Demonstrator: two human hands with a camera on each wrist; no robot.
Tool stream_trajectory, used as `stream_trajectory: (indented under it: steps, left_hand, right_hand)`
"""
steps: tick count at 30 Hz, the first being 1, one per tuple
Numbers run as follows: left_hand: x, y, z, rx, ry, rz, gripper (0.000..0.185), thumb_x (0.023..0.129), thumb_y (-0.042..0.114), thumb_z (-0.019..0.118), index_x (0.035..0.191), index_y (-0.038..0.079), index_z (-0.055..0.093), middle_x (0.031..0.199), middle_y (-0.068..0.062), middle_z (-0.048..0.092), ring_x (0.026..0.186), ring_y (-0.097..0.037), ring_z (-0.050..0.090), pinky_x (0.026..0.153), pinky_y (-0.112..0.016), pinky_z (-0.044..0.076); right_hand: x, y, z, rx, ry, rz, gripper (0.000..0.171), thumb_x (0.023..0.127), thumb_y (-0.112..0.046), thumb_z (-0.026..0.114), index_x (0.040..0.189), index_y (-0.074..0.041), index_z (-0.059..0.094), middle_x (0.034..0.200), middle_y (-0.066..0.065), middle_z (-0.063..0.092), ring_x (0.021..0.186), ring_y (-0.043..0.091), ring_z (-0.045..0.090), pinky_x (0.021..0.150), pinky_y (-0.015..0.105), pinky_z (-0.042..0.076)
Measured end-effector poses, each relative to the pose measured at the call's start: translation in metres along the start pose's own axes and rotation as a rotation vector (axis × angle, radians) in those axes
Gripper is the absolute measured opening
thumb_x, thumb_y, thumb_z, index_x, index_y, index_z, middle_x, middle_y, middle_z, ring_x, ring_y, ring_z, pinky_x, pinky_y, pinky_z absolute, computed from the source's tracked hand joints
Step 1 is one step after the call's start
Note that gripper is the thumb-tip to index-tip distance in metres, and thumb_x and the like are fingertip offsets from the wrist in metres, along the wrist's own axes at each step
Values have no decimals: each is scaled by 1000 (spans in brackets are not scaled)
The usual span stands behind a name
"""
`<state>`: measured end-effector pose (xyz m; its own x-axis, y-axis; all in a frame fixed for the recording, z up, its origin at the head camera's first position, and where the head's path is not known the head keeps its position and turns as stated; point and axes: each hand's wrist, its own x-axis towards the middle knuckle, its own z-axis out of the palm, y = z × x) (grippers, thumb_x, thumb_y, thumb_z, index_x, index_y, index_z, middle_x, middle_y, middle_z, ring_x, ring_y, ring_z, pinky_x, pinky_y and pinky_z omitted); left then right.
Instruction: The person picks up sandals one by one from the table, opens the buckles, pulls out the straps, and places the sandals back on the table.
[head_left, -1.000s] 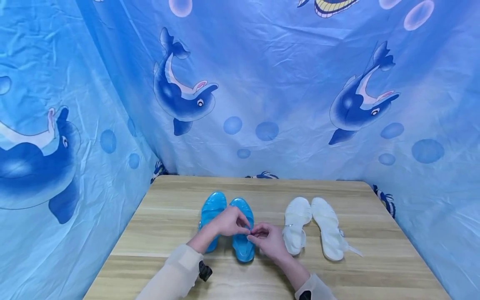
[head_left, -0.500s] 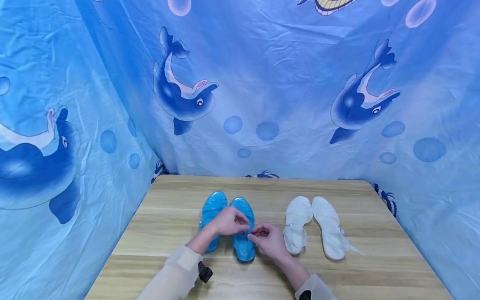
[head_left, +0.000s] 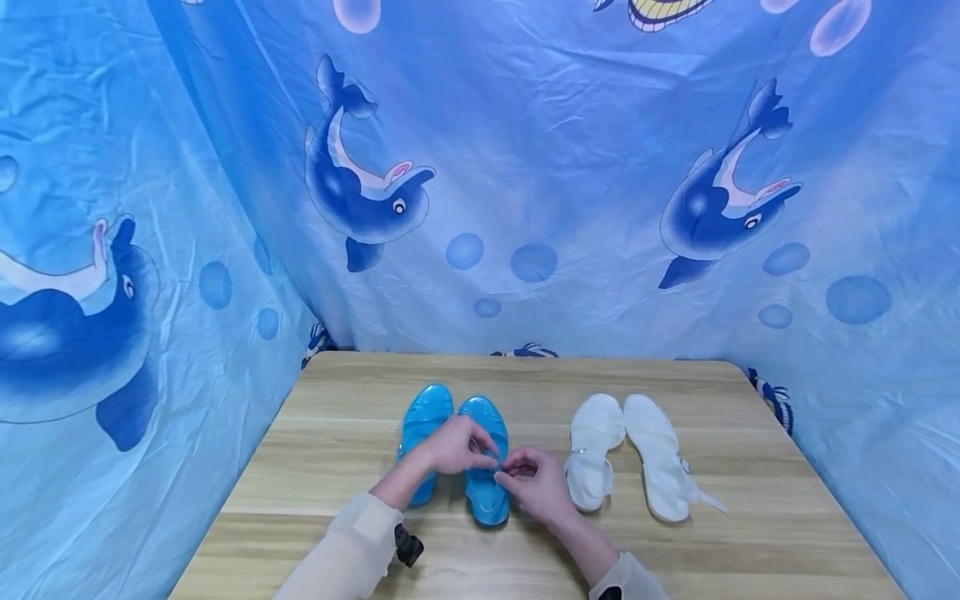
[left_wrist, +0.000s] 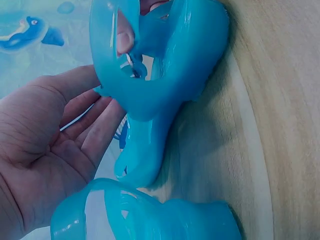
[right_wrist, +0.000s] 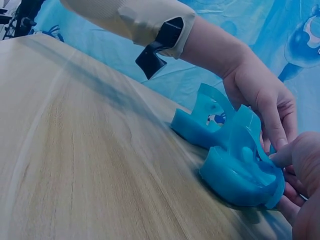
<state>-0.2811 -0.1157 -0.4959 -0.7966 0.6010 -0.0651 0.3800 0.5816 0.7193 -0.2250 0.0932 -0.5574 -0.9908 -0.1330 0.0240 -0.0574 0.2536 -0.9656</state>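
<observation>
my blue sandals (head_left: 483, 467) look like glossy, see-through jelly plastic; the table (head_left: 750, 533) is smooth matt wood grain, the backdrop (head_left: 570, 167) creased cloth.

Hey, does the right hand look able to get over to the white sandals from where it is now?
Probably yes. The right hand is pinching the blue sandal's strap, but the white sandals lie just beside it on the table, with nothing between them. It would need to let go first.

Translucent blue jelly sandals (head_left: 486, 483) side by side
</observation>
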Motion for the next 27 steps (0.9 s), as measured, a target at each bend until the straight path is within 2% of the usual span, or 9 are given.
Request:
stream_trajectory:
  steps: [6, 8, 11, 15, 20, 24, 27]
  left_hand:
    - [-1, -2, -2, -62, 13, -13, 15, 98, 17, 78, 105, 5, 83, 88, 0, 81, 76, -8, 73, 68, -25, 60]
    - [0, -1, -2, -34, 4, -17, 15, 98, 18, 78, 107, 7, 83, 90, 3, 80, 76, -4, 70, 68, -22, 58]
    - [1, 4, -1, 18, -15, 19, 16, 97, 14, 76, 110, 7, 83, 91, 2, 80, 66, -4, 63, 62, -21, 52]
    - [2, 10, 0, 68, -25, 54, 13, 94, 13, 78, 105, 9, 84, 89, 2, 80, 61, -4, 58, 60, -20, 49]
    - [2, 8, 0, 73, -37, 34, 5, 95, 20, 82, 96, 16, 84, 90, 6, 79, 74, -5, 66, 68, -21, 55]
    - [3, 4, -2, 54, -50, 13, 6, 97, 21, 80, 98, 17, 84, 94, 7, 80, 83, -8, 69, 72, -22, 57]
    - [4, 3, -3, 50, -53, 11, 7, 98, 20, 79, 99, 16, 84, 94, 6, 80, 82, -9, 69, 71, -23, 57]
  right_hand:
    - [0, -2, 0, -20, -8, -11, 15, 93, -19, 84, 101, -10, 76, 103, 6, 75, 95, 17, 69, 86, 24, 63]
    - [-1, -3, 0, -18, -9, -9, 15, 93, -18, 84, 101, -9, 76, 103, 7, 75, 95, 17, 69, 86, 24, 63]
    - [-2, -2, 1, -12, -8, -10, 15, 92, -17, 85, 100, -7, 76, 103, 8, 75, 95, 16, 69, 85, 25, 63]
    - [-1, 0, 1, -14, -15, -18, 16, 92, -17, 85, 100, -6, 77, 104, 9, 75, 95, 16, 69, 85, 26, 63]
    - [-1, 3, 0, -22, -27, -33, 14, 93, -19, 85, 101, -9, 78, 105, 7, 77, 96, 15, 71, 86, 25, 63]
    - [-1, 4, 0, -24, -32, -45, 11, 93, -19, 84, 101, -12, 81, 108, 7, 79, 101, 17, 74, 86, 27, 64]
    - [0, 5, -1, -27, -33, -49, 12, 93, -20, 84, 102, -12, 81, 110, 7, 79, 103, 20, 75, 87, 29, 64]
